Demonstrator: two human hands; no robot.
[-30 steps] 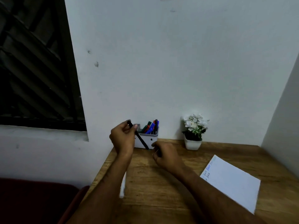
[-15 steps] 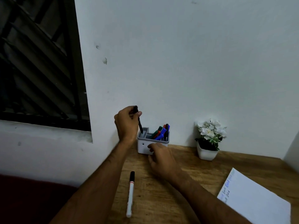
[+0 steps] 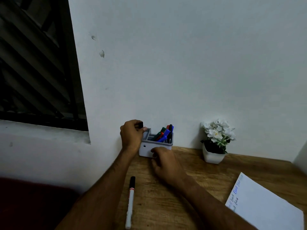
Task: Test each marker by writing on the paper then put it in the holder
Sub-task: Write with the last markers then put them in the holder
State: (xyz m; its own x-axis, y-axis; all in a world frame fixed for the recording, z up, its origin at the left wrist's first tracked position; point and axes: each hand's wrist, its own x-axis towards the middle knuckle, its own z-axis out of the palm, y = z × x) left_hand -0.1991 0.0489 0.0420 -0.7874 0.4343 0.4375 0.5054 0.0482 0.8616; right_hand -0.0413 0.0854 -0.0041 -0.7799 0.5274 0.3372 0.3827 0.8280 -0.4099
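A person's left hand (image 3: 132,136) is gripping a black marker (image 3: 140,125) at the left end of a small grey holder (image 3: 155,144), fingers and thumb pinched closed on the marker's dark top; the lower part of the marker is hidden behind the hand, so whether its tip is sitting inside the compartment cannot be told. The right hand (image 3: 166,164) is resting against the holder's front wall, fingers curled loosely against it without clamping anything. The holder is standing at the back of a wooden desk (image 3: 191,188), touching the white wall (image 3: 166,63), and is already carrying a cluster of green, red, blue and black markers (image 3: 163,134) leaning in its right compartment. A white marker with a black cap (image 3: 130,202) is lying on the desk near the left edge, between the two forearms. A sheet of paper (image 3: 265,206) bearing a few handwritten lines is lying at the right, well apart from the holder. A potted white flower (image 3: 216,140) is standing against the wall to the holder's right. A dark window (image 3: 36,63) is filling the upper left.
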